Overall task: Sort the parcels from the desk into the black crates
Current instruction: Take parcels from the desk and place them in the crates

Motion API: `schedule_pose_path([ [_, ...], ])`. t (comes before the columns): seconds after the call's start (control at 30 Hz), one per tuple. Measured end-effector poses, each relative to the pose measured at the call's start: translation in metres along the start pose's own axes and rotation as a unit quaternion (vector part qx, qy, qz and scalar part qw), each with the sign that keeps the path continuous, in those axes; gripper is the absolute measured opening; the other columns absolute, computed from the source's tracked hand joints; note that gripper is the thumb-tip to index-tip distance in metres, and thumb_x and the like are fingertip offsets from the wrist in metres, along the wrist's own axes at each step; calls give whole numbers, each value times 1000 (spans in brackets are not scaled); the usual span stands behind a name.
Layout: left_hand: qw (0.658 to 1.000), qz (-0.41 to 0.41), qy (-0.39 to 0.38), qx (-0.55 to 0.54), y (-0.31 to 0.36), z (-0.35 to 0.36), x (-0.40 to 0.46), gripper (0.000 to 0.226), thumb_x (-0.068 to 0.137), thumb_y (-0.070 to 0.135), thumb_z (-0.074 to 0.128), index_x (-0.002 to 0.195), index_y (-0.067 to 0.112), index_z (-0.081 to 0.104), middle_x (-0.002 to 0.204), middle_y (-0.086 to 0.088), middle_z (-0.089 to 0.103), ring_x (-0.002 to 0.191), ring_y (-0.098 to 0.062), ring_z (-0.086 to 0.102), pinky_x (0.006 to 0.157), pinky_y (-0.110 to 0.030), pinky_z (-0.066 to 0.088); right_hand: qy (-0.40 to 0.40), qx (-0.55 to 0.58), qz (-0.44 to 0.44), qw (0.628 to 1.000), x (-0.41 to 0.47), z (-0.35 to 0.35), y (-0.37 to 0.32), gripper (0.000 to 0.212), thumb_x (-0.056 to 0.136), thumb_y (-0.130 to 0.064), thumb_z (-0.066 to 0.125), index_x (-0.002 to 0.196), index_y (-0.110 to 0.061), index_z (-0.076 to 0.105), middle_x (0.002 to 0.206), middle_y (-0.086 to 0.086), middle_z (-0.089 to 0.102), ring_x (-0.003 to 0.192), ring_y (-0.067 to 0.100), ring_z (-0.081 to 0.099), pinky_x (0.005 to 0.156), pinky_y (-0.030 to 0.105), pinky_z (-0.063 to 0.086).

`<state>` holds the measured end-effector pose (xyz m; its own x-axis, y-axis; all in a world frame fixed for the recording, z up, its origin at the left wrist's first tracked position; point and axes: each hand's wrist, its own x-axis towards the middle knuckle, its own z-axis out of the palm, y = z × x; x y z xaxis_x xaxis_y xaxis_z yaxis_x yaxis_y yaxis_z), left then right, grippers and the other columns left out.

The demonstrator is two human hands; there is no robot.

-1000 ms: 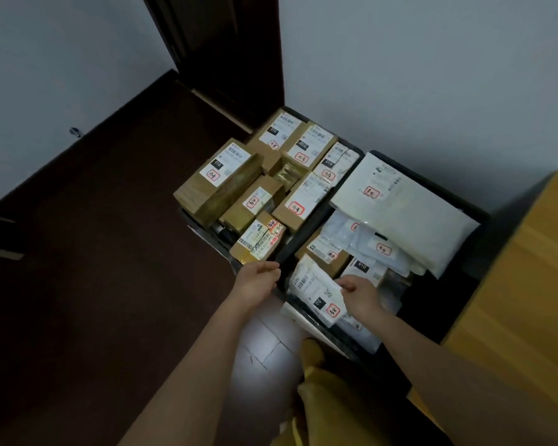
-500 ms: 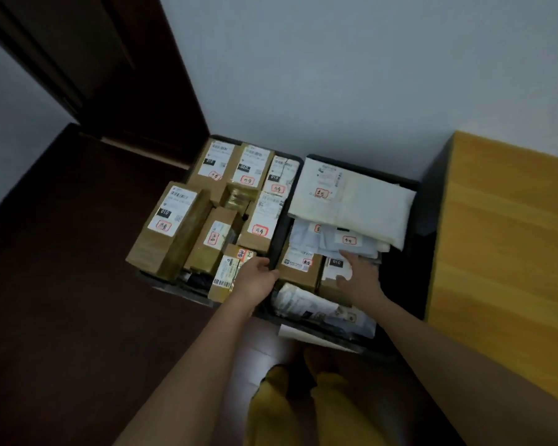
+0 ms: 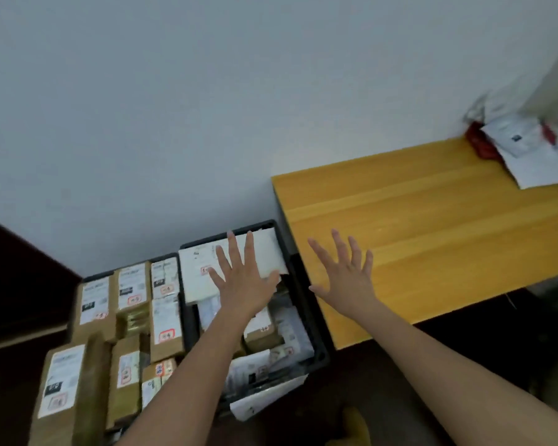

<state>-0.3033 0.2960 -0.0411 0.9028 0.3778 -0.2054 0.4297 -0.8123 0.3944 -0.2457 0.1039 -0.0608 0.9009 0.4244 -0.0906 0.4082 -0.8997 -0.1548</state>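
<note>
Both hands have left the crates: left hand [image 3: 244, 278] and right hand [image 3: 345, 278] now spread empty. Remaining parcels [image 3: 525, 149] lie on the desk [image 3: 432, 226]'s far corner; next pickup pending.

Both hands have left the crates and risen with fingers spread; the left hand [image 3: 244, 278], which a moment ago rested at the rim between the two crates beside the brown boxes, now hangs open over the big white parcel [image 3: 200, 272] in the right crate [image 3: 306, 304]; the right hand [image 3: 347, 275], earlier down among the small white packets, now holds nothing and sits over the gap between that crate and the desk [image 3: 432, 239]; the view swings up and right, so far more of the desk shows, and a pile of parcels [image 3: 525, 149] at its far corner comes into sight.
</note>
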Motion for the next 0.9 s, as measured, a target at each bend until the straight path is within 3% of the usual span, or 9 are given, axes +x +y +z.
schedule_pose_path([
  [0.17, 991, 111, 5, 76, 96, 11, 19, 87, 95, 59, 43, 154, 32, -15, 160, -2, -29, 148, -34, -21, 117, -61, -2, 56, -12, 84, 995, -10, -32, 83, 98, 92, -59, 55, 144, -49, -27, 161, 3, -26, 150, 37, -14, 115, 67, 3],
  [0.33, 976, 190, -9, 103, 206, 39, 32, 87, 95, 57, 44, 153, 34, -18, 157, 0, -34, 147, -33, -25, 116, -60, -5, 82, -1, 141, 987, -23, -60, 181, 95, 92, -57, 57, 149, -48, -19, 162, 3, -23, 150, 36, -13, 115, 67, 2],
  [0.7, 956, 264, -61, 117, 450, 139, 40, 85, 96, 57, 44, 155, 33, -12, 158, -1, -33, 147, -35, -22, 117, -62, 0, 112, -4, 262, 959, -53, -120, 423, 95, 90, -54, 61, 151, -49, -12, 162, 3, -17, 150, 36, -8, 115, 67, 1],
  [0.9, 937, 313, -89, 127, 532, 177, 51, 85, 96, 55, 44, 154, 34, -14, 156, 3, -36, 146, -34, -26, 116, -61, -5, 103, 39, 323, 940, -57, -121, 506, 91, 91, -52, 60, 151, -50, -8, 162, 3, -16, 150, 36, -7, 116, 67, 0],
])
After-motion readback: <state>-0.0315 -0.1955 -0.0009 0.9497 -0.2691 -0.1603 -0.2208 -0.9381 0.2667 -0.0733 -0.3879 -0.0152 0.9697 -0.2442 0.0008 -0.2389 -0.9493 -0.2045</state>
